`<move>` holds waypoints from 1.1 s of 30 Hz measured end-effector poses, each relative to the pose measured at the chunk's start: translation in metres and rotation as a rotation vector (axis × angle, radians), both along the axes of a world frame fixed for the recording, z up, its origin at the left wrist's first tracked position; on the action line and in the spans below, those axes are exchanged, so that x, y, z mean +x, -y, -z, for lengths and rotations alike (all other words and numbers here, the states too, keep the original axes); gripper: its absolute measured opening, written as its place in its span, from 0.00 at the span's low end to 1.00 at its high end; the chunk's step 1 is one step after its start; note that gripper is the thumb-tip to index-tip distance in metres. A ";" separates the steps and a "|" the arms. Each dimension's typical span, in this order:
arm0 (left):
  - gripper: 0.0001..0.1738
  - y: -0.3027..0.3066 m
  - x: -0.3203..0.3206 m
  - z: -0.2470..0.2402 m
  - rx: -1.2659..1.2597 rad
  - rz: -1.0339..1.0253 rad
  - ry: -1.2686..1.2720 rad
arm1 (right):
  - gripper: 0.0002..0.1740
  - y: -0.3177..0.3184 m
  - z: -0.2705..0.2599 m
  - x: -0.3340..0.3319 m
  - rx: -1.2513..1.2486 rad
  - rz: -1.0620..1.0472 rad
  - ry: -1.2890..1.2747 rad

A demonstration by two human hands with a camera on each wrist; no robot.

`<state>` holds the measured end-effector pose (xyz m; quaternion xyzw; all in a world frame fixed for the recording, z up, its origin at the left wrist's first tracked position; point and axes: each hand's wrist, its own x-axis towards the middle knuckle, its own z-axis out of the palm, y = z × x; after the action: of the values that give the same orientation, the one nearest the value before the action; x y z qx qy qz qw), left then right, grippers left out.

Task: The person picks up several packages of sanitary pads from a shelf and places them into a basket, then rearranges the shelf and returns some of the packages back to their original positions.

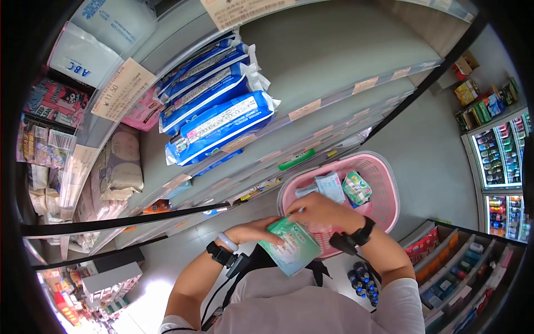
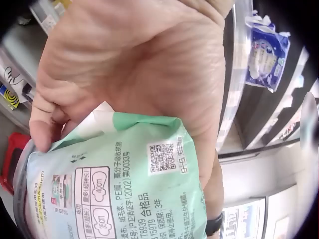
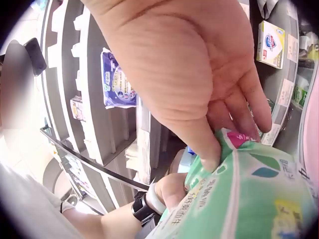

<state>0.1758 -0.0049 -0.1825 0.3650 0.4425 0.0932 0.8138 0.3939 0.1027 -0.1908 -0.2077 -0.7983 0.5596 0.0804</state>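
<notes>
A soft green pack of sanitary pads (image 1: 292,250) is held in front of the person's body, beside the pink basket. The left hand (image 1: 253,232) grips its left side, thumb lying over the printed face. At the pack's top edge, the right hand (image 1: 322,212) pinches a corner between thumb and fingers, as the right wrist view shows. Small print and a QR code cover the side of the pack (image 2: 124,179) seen in the left wrist view. Some fingers of both hands are hidden behind it.
The pink basket (image 1: 391,192) stands on the floor holding a light blue pack (image 1: 332,186) and a green-and-white pack (image 1: 356,188). Blue packs (image 1: 222,128) line the shelf ahead. Dark bottles (image 1: 362,281) stand on the floor at right, near a low rack (image 1: 445,278).
</notes>
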 end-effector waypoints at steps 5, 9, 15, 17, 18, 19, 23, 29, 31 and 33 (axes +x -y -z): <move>0.48 0.024 -0.015 0.003 0.026 -0.338 0.011 | 0.18 -0.048 0.135 0.100 0.139 0.674 0.313; 0.47 0.033 -0.019 -0.006 0.032 -0.430 -0.020 | 0.35 -0.055 0.223 0.179 0.345 0.739 0.899; 0.46 0.039 -0.016 -0.024 0.037 -0.539 -0.012 | 0.39 -0.031 0.210 0.166 0.056 0.848 0.903; 0.46 0.041 -0.017 -0.027 0.040 -0.551 -0.017 | 0.39 -0.031 0.204 0.164 -0.019 0.836 0.920; 0.46 0.043 -0.018 -0.028 0.045 -0.556 -0.017 | 0.40 -0.030 0.201 0.162 -0.094 0.830 0.942; 0.46 0.044 -0.019 -0.028 0.045 -0.565 -0.021 | 0.40 -0.027 0.206 0.163 -0.092 0.822 0.938; 0.46 0.051 -0.026 -0.032 0.068 -0.579 -0.030 | 0.42 -0.015 0.234 0.174 -0.400 0.942 0.692; 0.47 0.063 -0.039 -0.036 0.081 -0.602 0.015 | 0.34 0.019 0.246 0.169 -0.487 1.078 0.399; 0.47 0.067 -0.046 -0.037 0.082 -0.603 0.031 | 0.25 0.031 0.258 0.170 -0.373 1.268 0.350; 0.47 0.072 -0.054 -0.040 0.097 -0.603 0.031 | 0.19 0.032 0.283 0.181 -0.425 1.308 0.362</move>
<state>0.1217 -0.0772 -0.1425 0.2541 0.5134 0.3569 0.7379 0.5749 0.0708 -0.4735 -0.7454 -0.3843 0.4967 0.2237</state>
